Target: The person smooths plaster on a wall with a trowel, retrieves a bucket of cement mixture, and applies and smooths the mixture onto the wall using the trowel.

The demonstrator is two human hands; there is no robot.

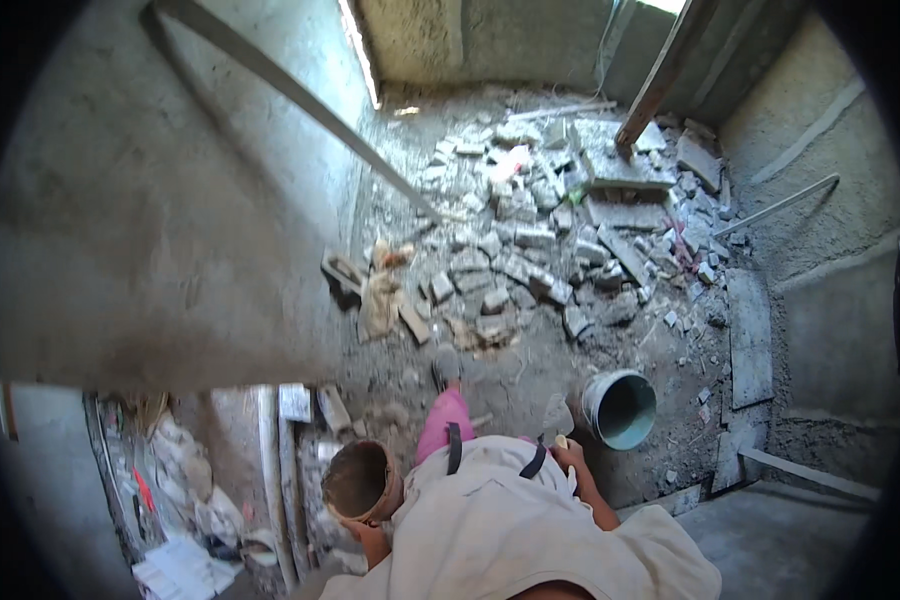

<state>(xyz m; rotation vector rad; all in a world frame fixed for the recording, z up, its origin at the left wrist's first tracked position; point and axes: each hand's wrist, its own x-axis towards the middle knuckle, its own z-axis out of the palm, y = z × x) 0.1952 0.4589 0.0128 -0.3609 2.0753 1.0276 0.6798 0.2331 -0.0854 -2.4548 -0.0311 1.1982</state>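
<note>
Left hand (pixel 373 538): curled on the near edge of a bucket (pixel 395 490), low at left.
Bucket: likely stiff, heavy if filled; best held by rim and base. Round, tan, grey-brown inside; fill unclear.
Right hand (pixel 573 458): closed around the handle of a trowel (pixel 558 416).
Trowel: probably light, rigid; hold its pale handle. Grey blade forward.
Pail (pixel 591 402): pale, right of the trowel.
Rubble (pixel 535 280): beyond.

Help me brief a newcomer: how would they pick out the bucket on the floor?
From the rubble, come nearer, to the person's right hand. Right of its trowel is the bucket. Unlike the brown container in the left hand, it is blue-green inside.
</note>
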